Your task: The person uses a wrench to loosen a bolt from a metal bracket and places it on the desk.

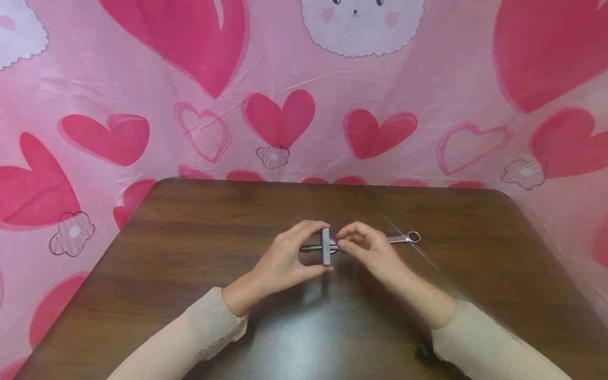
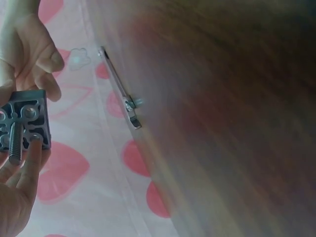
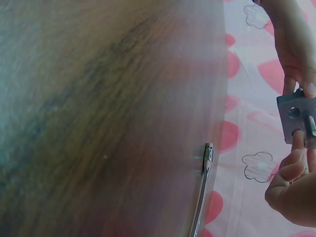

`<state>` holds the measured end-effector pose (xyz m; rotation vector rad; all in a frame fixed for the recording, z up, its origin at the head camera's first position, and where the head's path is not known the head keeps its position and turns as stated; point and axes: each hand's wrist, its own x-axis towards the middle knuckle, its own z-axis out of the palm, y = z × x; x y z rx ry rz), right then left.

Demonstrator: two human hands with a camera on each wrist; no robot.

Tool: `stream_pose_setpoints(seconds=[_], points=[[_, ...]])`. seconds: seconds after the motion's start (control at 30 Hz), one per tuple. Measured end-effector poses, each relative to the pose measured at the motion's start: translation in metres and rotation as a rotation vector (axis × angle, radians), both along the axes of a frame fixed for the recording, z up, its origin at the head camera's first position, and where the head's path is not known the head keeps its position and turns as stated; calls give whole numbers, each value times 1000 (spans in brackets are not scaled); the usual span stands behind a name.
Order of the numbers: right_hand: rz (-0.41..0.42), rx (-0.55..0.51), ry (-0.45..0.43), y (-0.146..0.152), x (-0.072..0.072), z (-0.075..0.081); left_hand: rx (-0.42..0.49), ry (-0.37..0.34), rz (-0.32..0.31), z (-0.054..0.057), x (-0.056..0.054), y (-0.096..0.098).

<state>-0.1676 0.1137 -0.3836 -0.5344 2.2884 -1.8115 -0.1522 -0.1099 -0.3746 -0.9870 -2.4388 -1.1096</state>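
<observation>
My left hand (image 1: 285, 256) holds a square grey metal plate (image 1: 325, 247) by its opposite edges, between thumb and fingers. A threaded bolt (image 2: 16, 143) runs through the plate and sticks out on both sides. In the left wrist view, the plate's near face shows ribs and round holes; its other face (image 3: 290, 118) looks flat in the right wrist view. My right hand (image 1: 372, 250) has its thumb and bent fingers around the bolt's right end, close to the plate. Those fingers hide the tip of that end in the head view.
A metal wrench (image 1: 399, 239) lies on the brown wooden table (image 1: 199, 253) behind the hands, ring end to the right. A small dark thing (image 1: 426, 351) sits beside the right sleeve. Pink heart-patterned cloth (image 1: 285, 68) hangs behind the table.
</observation>
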Motion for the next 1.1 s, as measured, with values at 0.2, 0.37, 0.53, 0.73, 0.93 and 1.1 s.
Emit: stream_pose_setpoints(seconds=[0.2, 0.37, 0.53, 0.73, 0.93, 1.1], points=[[36, 7, 69, 4, 0, 1, -22, 4, 3, 1, 0, 0], [48, 4, 30, 5, 0, 0, -16, -6, 6, 0, 0, -1], [25, -6, -52, 4, 1, -2, -2, 4, 1, 0, 0, -2], [-13, -51, -55, -5, 5, -2, 10, 18, 7, -1, 0, -3], [-34, -34, 68, -9, 9, -4, 43, -8, 16, 0, 0, -4], [-22, -21, 139, -7, 9, -5, 43, -14, 10, 1, -1, -5]])
